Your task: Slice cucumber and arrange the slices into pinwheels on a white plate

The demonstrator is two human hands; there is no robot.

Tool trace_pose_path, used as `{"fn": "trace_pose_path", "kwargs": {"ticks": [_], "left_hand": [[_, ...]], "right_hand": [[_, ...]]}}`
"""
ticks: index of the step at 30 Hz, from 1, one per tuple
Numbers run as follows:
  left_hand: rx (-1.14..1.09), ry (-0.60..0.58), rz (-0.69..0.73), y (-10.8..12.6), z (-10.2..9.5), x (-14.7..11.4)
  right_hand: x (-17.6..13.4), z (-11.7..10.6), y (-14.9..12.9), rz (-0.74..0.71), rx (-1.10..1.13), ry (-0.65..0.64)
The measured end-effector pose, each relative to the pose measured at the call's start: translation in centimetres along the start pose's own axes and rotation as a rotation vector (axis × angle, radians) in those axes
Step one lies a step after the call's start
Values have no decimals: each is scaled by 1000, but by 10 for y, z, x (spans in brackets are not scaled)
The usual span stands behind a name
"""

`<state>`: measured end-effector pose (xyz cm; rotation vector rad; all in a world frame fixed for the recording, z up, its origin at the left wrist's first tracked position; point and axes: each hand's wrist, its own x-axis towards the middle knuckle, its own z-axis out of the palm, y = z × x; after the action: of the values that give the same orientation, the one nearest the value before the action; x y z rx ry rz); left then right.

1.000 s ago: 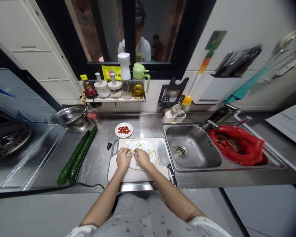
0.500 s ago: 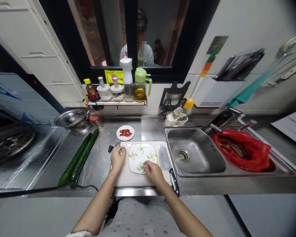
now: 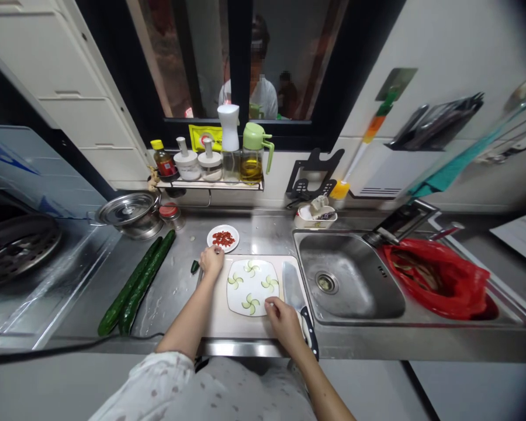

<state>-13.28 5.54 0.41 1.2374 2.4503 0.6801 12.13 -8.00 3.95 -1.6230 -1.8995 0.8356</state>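
My left hand is at the lower edge of a small white dish of red pieces. Its fingers are bent together, and anything between the tips is too small to make out. Beside the square white plate is my right hand, its fingers curled closed with nothing visible in them. Thin green-edged slices, apparently cucumber, form several pinwheels on that plate. Underneath lies a pale cutting board. A knife rests along the board's right side.
Two whole cucumbers lie at the left, with a dark green end piece near the board. A lidded steel pot stands behind them. To the right are the sink and a red plastic bag. Seasoning bottles line a shelf.
My left hand has moved forward from the board's left side to the small dish. My right hand has drawn back to the right, off the nearest pinwheel.
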Motion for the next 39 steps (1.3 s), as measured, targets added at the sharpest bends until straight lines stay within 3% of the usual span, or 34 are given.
{"fn": "trace_pose_path", "kwargs": {"ticks": [6, 15, 25, 32, 39], "left_hand": [[135, -46, 19, 17, 7, 16], [173, -73, -20, 21, 16, 32], [91, -50, -17, 19, 14, 25], [-328, -109, 18, 7, 7, 6], [-883, -297, 115, 22, -10, -31]], "right_hand": [[-2, -8, 4, 15, 28, 17], [-5, -14, 8, 47, 14, 10], [-3, -15, 10, 46, 1, 20], [2, -10, 6, 42, 21, -13], [29, -19, -12, -34, 40, -7]]}}
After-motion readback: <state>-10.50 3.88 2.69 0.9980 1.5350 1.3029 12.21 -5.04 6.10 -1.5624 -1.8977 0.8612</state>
